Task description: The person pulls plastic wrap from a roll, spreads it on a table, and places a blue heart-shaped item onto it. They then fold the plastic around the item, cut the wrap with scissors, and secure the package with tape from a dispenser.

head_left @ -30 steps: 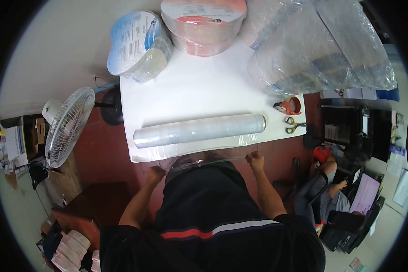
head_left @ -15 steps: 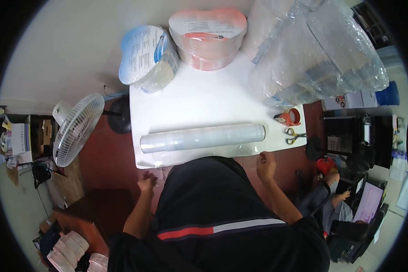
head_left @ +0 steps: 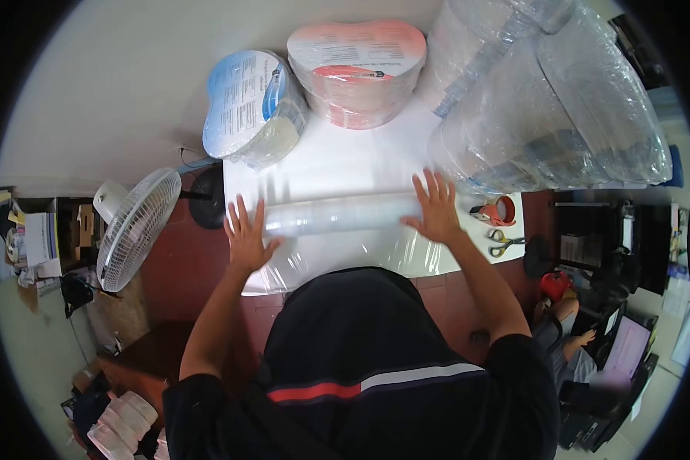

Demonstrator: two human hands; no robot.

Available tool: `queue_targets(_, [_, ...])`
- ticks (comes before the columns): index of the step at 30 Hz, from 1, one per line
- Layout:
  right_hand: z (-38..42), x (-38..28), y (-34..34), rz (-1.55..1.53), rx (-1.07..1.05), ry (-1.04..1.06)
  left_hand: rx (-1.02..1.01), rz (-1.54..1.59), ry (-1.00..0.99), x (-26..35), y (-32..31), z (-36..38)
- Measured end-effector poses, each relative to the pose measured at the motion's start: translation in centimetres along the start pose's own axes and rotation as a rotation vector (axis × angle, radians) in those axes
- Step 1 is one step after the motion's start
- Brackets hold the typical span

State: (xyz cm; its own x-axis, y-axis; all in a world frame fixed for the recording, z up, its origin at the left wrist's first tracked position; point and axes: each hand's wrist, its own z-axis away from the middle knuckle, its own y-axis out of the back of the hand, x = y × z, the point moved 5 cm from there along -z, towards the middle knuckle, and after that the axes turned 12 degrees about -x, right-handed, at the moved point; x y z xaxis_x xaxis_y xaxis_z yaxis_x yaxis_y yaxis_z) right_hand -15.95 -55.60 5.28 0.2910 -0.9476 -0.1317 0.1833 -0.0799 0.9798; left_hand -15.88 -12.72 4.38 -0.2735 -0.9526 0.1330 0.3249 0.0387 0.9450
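A roll of clear stretch film (head_left: 343, 215) lies crosswise on the white table (head_left: 345, 165). My left hand (head_left: 247, 236) rests over its left end, fingers spread. Over the right end is my right hand (head_left: 437, 211), also flat with the fingers apart. Between the roll and my body, a sheet of the film covers the near part of the table, with shiny creases. Right of my right hand lie an orange tape dispenser (head_left: 504, 208) and a pair of scissors (head_left: 506, 244).
Wrapped bundles stand at the back: a blue-topped one (head_left: 241, 100), a red-topped one (head_left: 356, 61) and large plastic-wrapped stacks (head_left: 552, 115). A fan (head_left: 138, 230) is at the left. Another person's hand (head_left: 586, 337) shows by a monitor (head_left: 627, 349) at the lower right.
Both hands have risen from beside my body onto the ends of the roll. The roll has moved away from me, and film now lies spread on the near side.
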Motion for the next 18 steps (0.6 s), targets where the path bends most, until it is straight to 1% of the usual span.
queue_targets(2, [-3.3,1.2,0.5,-0.073,0.038,-0.044,0.029,-0.030,0.029,-0.3,1.5,-3.2])
queue_targets(3, [-4.4,1.5,0.9,-0.105,0.059,-0.066,0.076,0.058,0.037,-0.7,1.8,-4.2])
queue_targets(4, [-4.6,0.8,2.4,-0.093,0.237,-0.047,0.118,0.147,0.047,-1.4,2.0,-4.9])
queue_targets(5, [-4.6,0.3,2.6,-0.130,0.225,-0.032,0.154,0.236,0.061,-1.9,1.9,-5.1])
queue_targets(6, [-4.6,-0.2,2.7,-0.166,0.215,-0.013,0.159,0.229,0.001,-1.1,2.5,-4.9])
queue_targets(7, [-4.4,-0.6,2.6,-0.203,0.205,0.008,0.111,0.146,-0.019,-0.3,2.0,-5.0])
queue_targets(8, [-4.2,-1.2,0.9,-0.135,0.095,0.038,0.062,0.064,-0.039,0.4,1.3,-5.1])
queue_targets(9, [-4.4,-1.5,0.5,-0.131,0.060,0.050,0.013,-0.018,-0.060,1.1,0.5,-5.1])
queue_targets(11, [-4.8,-1.7,-0.4,-0.121,-0.014,0.072,0.067,0.022,0.007,1.3,0.0,-6.0])
queue_targets(13, [-6.0,-1.5,-1.0,-0.079,-0.045,0.011,0.112,0.031,0.068,1.2,-0.2,-7.2])
queue_targets(14, [-6.7,-1.3,-1.0,-0.070,-0.053,-0.008,0.148,-0.009,0.108,1.3,-0.2,-7.5])
queue_targets(15, [-7.0,-1.1,-1.0,-0.059,-0.059,-0.028,0.181,0.043,0.134,1.1,-0.3,-7.7])
queue_targets(18, [-6.0,-0.9,-0.4,-0.066,0.109,-0.071,0.274,0.171,0.220,0.8,-0.4,-7.4])
